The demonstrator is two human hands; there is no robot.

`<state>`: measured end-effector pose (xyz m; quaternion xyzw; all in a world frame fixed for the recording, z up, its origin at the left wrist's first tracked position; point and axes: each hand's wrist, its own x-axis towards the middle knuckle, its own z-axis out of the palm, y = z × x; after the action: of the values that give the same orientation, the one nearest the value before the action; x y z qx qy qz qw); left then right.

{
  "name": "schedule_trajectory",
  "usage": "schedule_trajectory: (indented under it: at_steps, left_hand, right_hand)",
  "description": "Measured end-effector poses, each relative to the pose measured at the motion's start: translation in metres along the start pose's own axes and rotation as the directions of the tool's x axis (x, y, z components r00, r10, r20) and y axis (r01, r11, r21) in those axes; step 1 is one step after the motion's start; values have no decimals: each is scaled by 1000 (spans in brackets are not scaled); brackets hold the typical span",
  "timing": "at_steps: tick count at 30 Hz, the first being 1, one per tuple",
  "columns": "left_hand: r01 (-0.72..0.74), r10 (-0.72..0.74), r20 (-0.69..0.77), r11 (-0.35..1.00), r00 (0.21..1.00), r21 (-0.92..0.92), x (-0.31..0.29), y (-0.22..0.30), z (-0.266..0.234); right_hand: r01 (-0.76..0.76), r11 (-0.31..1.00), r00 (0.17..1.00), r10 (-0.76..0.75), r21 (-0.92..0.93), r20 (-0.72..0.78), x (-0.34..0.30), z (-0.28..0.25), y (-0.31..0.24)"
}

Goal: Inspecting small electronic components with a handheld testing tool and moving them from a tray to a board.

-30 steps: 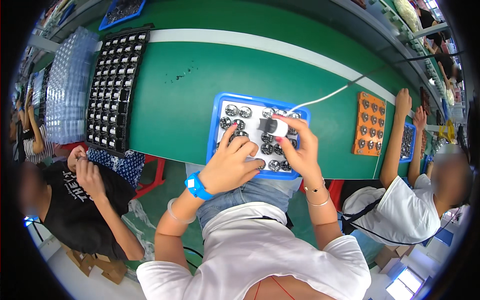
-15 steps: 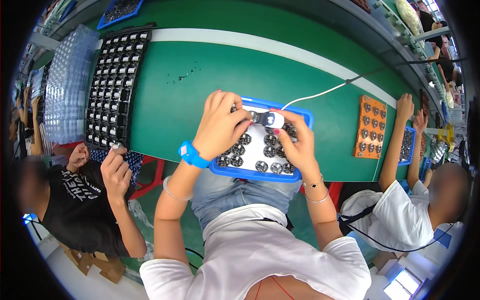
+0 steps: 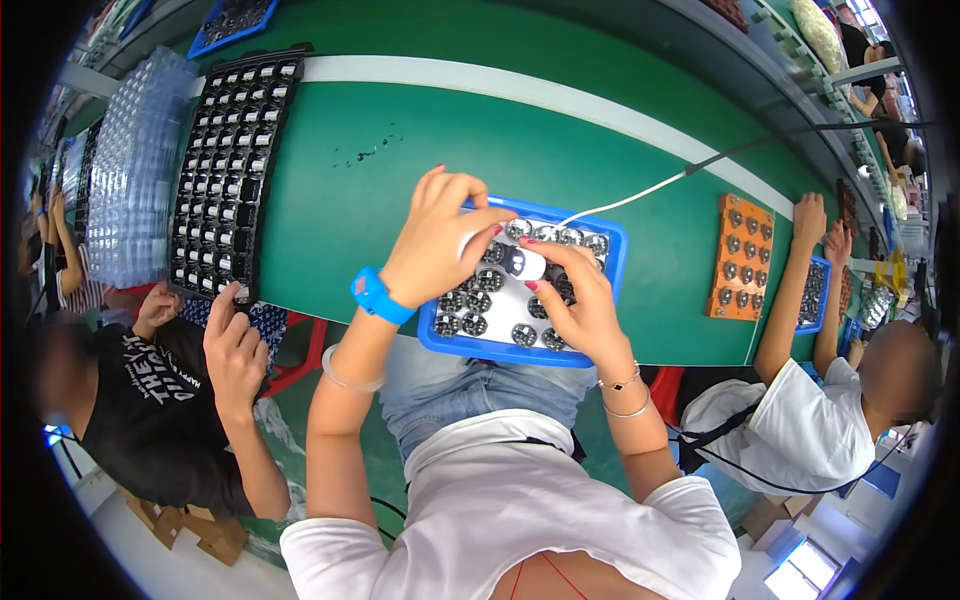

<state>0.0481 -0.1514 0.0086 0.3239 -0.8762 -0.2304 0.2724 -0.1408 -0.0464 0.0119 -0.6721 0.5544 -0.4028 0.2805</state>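
Note:
My right hand grips a small white cylinder with a black end between thumb and fingers. It is held low over a blue tray, and its black end faces the parts to its left. At the tray's left side, my left hand has its thumb and forefinger drawn together near that end; whatever lies between them is too small to make out. Round black-and-silver parts stand in rows on the tray's white bottom. My hands hide some of them.
A white cable crosses the green table to the tray. Left stand a black tray of white-topped parts and stacked clear plastic trays. An orange board with round parts lies right. Co-workers sit on both sides.
The white cylinder and my right hand have moved left and slightly nearer me. My left fingers have shifted off its black end, and more parts show along the tray's far edge.

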Motion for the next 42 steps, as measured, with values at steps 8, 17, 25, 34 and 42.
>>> schedule_trajectory:
  at_steps: [8, 17, 25, 34, 42]
  left_hand:
    - [-59, 55, 140, 998, 989, 28, -16, 2, -11]
    - [-85, 80, 148, 996, 986, 30, -9, 6, 2]
    - [-68, 69, 49, 997, 996, -35, -15, 1, -3]
    - [-58, 78, 133, 988, 988, -145, -29, 9, -1]
    - [-93, 106, 139, 991, 985, -96, -23, 16, 8]
  right_hand:
    - [-97, 990, 992, 105, 98, -74, -6, -1, 2]
    - [-28, 978, 994, 50, 204, -102, -36, -15, 2]
    - [-10, 1000, 1000, 10, -1, 20, -24, -1, -5]
    - [-204, 948, 970, 230, 245, -82, -37, 0, 2]
    - [-79, 991, 995, 85, 111, -50, -51, -10, -15]
